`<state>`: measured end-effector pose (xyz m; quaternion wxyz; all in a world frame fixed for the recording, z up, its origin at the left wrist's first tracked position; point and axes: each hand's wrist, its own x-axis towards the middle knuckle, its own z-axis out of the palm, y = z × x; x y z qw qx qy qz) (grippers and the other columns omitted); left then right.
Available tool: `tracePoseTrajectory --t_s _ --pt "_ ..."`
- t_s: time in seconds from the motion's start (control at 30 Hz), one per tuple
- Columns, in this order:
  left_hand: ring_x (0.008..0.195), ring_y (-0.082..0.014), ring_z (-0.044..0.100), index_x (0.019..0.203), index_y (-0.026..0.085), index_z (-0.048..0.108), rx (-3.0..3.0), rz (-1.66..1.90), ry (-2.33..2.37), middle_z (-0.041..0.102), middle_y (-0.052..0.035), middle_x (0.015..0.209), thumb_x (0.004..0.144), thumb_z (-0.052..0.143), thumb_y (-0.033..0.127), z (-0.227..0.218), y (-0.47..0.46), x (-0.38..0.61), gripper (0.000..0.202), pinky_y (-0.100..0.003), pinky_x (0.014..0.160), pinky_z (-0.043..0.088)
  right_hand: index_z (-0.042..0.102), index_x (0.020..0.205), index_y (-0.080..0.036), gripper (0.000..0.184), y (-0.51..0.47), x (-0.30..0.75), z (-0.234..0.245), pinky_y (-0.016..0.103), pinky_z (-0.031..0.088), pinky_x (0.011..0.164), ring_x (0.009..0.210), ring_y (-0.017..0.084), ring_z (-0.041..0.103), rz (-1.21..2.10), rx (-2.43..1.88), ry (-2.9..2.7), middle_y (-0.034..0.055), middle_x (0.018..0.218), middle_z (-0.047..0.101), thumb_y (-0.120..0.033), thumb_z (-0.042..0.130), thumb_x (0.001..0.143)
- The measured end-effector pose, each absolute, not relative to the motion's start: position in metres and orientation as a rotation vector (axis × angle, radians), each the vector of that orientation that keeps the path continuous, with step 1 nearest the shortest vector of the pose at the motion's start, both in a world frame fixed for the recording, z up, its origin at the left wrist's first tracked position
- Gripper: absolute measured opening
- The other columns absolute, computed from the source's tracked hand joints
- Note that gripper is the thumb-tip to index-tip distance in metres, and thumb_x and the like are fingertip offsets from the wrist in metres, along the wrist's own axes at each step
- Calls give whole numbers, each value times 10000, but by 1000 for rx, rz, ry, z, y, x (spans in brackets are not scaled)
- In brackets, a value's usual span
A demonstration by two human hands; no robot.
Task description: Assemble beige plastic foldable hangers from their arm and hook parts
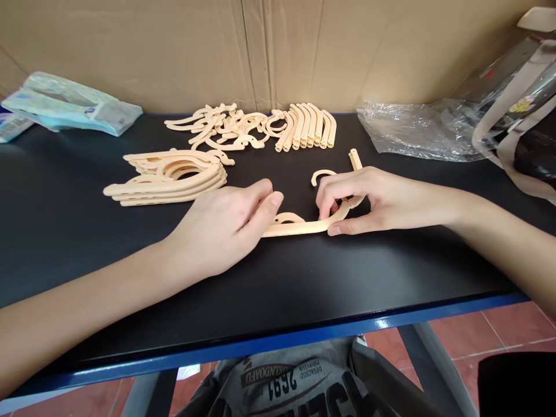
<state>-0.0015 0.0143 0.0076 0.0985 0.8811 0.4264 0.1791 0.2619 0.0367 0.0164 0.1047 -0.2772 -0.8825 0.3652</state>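
A cream plastic folding hanger lies low over the black table between my hands. Closed around its left end is my left hand, thumb pressed on top; that end is hidden. My right hand pinches the bend near the joint, thumb in front and fingers behind. Past the right fingers a hook sticks out, and one arm piece points away toward the back. To the left of my hands sits a stack of similar hangers.
Loose cream hanger parts are piled at the back, beside a row of curved arm pieces. Clear plastic wrap and a strapped bag occupy the right. A blue-white packet lies back left, before a cardboard wall.
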Motion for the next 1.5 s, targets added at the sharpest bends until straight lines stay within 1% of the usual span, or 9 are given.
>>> tracePoseTrajectory --t_s 0.33,0.67,0.83,0.93,1.03,1.2,1.3,1.4,1.5 --pt "425 -152 388 712 252 338 2707 430 1310 427 44 501 923 477 620 7 13 2 446 -262 434 222 682 957 -195 196 44 268 18 245 468 730 812 103 608 1187 -833 -2522 -25 898 668 -386 703 919" --pt "420 -146 372 693 250 298 2766 460 1304 385 54 491 924 521 610 7 11 1 481 -264 430 212 696 931 -192 203 46 267 18 250 504 720 815 116 644 1204 -872 -2501 -14 899 694 -387 733 888" --pt "450 -152 430 751 243 357 2746 553 1285 434 49 528 985 397 584 7 11 0 415 -274 454 236 692 925 -186 230 48 269 16 256 527 747 822 119 663 1244 -884 -2468 -14 904 707 -401 753 871" --pt "565 -163 538 867 228 455 2711 704 1286 567 22 653 1044 271 410 6 12 -2 313 -289 538 328 695 908 -187 239 48 271 17 258 538 745 810 120 678 1318 -901 -2450 -17 891 716 -400 784 844" --pt "740 -194 595 956 216 516 2743 721 1317 656 -20 841 1045 315 372 0 16 -5 269 -323 662 404 711 894 -189 222 46 270 20 276 543 756 808 131 688 1357 -917 -2461 -10 885 735 -389 789 838" --pt "1099 -292 577 1127 195 595 2917 566 1154 662 -101 1185 984 402 237 -10 19 -7 244 -445 925 460 724 912 -180 232 41 264 20 264 530 744 811 124 687 1276 -850 -2406 -4 891 739 -397 779 851" --pt "1331 -353 480 1197 196 589 2910 670 1089 603 -114 1369 971 503 307 -10 15 -5 266 -528 1084 383 713 914 -173 229 39 260 17 249 529 732 809 119 682 1196 -878 -2295 -7 883 733 -378 788 844" --pt "1236 -314 546 1165 190 590 2798 819 1013 652 -105 1267 1013 520 452 -5 12 -3 311 -493 1040 406 703 909 -182 235 38 258 14 250 530 733 787 117 669 1115 -903 -2243 -18 862 726 -384 796 833" --pt "947 -201 595 1020 201 609 2667 981 917 691 -42 1013 1059 480 359 -1 12 -3 208 -384 862 444 720 918 -190 243 38 257 12 274 533 766 822 138 670 1012 -862 -2273 -3 895 728 -393 806 817"
